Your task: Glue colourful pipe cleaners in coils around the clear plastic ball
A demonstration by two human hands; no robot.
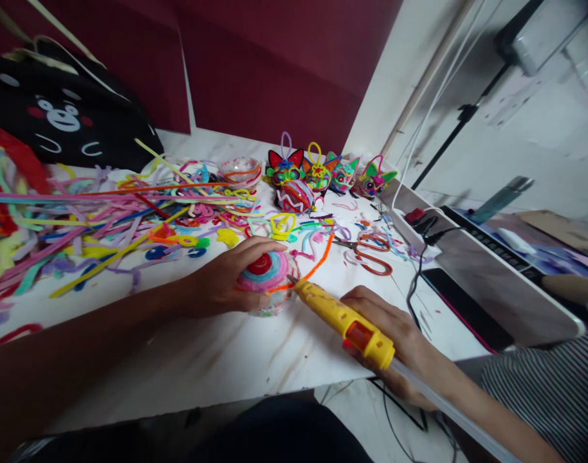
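Note:
My left hand [236, 276] is closed around the left side of a clear ball [279, 302], partly covered with rings of red, blue and pink pipe cleaner. Along its lower edge runs an orange pipe cleaner [323, 258], whose loose end sticks out to the upper right. In my right hand [395, 328] is a yellow hot glue gun [342, 315] with a clear glue stick trailing from its back. The nozzle points at the ball, close to the orange strip; I cannot tell whether it touches. My right fingers are partly hidden behind the gun.
Orange-handled scissors [371, 254] lie behind the glue gun. A heap of pipe cleaners [105, 212] spreads across the left. Several decorated cat-faced balls [318, 173] stand at the back. A black phone [468, 312] and cable lie right, beside a low partition [506, 283]; another person's striped sleeve [545, 379] shows beyond.

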